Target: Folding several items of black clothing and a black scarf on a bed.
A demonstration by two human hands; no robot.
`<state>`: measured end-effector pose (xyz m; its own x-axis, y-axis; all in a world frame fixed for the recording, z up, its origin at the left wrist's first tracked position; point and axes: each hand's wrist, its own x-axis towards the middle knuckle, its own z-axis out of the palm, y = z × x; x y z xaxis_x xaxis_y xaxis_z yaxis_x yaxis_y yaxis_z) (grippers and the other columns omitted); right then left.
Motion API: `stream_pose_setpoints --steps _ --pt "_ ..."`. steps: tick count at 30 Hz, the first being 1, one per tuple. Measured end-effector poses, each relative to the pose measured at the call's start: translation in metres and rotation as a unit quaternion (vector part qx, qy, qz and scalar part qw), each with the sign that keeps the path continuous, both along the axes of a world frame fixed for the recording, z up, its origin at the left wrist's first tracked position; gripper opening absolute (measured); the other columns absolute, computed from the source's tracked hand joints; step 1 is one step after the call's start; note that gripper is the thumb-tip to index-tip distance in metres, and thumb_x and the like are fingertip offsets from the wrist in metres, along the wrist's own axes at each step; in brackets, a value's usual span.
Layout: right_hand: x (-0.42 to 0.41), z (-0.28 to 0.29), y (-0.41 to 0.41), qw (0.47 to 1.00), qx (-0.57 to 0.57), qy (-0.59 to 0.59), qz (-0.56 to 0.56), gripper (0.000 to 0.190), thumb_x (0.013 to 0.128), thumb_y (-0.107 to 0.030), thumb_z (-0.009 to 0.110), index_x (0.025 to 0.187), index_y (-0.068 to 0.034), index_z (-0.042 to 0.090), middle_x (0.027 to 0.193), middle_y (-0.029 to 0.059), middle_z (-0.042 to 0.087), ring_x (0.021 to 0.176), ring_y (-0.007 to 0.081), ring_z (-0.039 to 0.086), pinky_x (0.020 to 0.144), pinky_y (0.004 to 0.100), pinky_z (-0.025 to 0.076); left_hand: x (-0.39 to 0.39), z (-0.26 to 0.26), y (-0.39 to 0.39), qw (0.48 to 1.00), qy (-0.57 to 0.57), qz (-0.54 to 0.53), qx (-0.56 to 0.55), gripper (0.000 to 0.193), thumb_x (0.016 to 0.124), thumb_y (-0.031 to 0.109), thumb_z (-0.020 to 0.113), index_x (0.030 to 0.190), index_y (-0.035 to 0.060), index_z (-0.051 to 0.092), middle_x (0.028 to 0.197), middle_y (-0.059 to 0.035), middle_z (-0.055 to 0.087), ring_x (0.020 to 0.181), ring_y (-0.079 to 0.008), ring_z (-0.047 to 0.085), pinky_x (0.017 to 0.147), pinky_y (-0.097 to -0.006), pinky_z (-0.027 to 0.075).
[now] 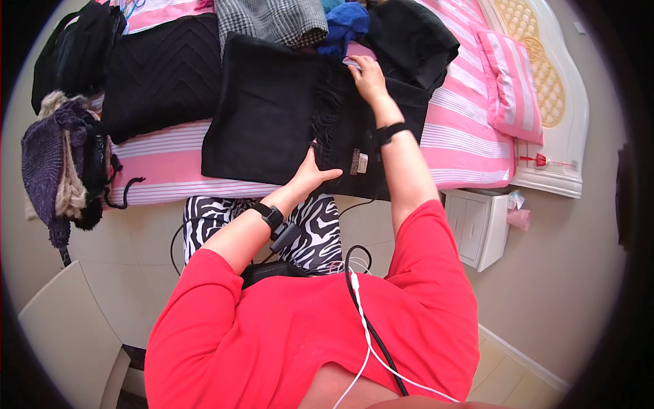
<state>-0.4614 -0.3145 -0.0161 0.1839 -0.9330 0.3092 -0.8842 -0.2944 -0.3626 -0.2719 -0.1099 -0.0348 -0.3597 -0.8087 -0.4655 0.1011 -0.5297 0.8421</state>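
Note:
A black fringed scarf [268, 112] lies folded flat on the bed in front of me, with its fringe running down the middle and small labels [361, 162] near its lower edge. My left hand [316, 174] rests at the lower end of the fringe, thumb spread away from the fingers; some fingertips are hidden at the cloth. Farther up and to the right, my right hand [367, 75] is at the scarf's upper edge, fingers bent beside a small pale item [351, 62]. Whether those fingers pinch anything is not clear.
Black knitwear [163, 76] and a houndstooth cloth [271, 20] lie left and behind. Blue fabric [345, 25] and black cloth [414, 41] are behind right. Knit hats or scarves [66, 158] hang at the bed's left end. A striped pillow [511, 87] and white nightstand [475, 225] stand right.

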Motion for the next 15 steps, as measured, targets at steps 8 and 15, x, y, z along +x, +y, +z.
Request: stream_pose_setpoints --steps 8,15 --pt "-0.011 0.014 -0.051 0.905 0.397 0.152 0.017 0.076 0.061 -0.052 0.078 0.112 0.001 0.059 0.109 0.0179 0.062 0.105 0.0292 0.059 0.088 0.0352 0.046 -0.003 -0.001 -0.023 0.983 0.146 0.100 -0.047 0.115 0.065 -0.001 0.076 0.146 0.0223 -0.002 0.149 -0.0155 0.013 0.135 -0.0258 0.023 0.108 -0.0341 0.024" --pt "0.003 0.031 -0.063 0.843 0.500 0.193 0.047 0.076 0.061 -0.044 0.081 0.118 0.001 0.056 0.110 0.0161 0.063 0.106 0.0273 0.058 0.091 0.0328 0.044 -0.003 -0.008 -0.027 0.983 0.054 0.084 -0.155 0.115 0.063 -0.005 0.074 0.147 0.0216 -0.001 0.151 -0.0162 0.007 0.139 -0.0252 0.011 0.111 -0.0340 0.017"
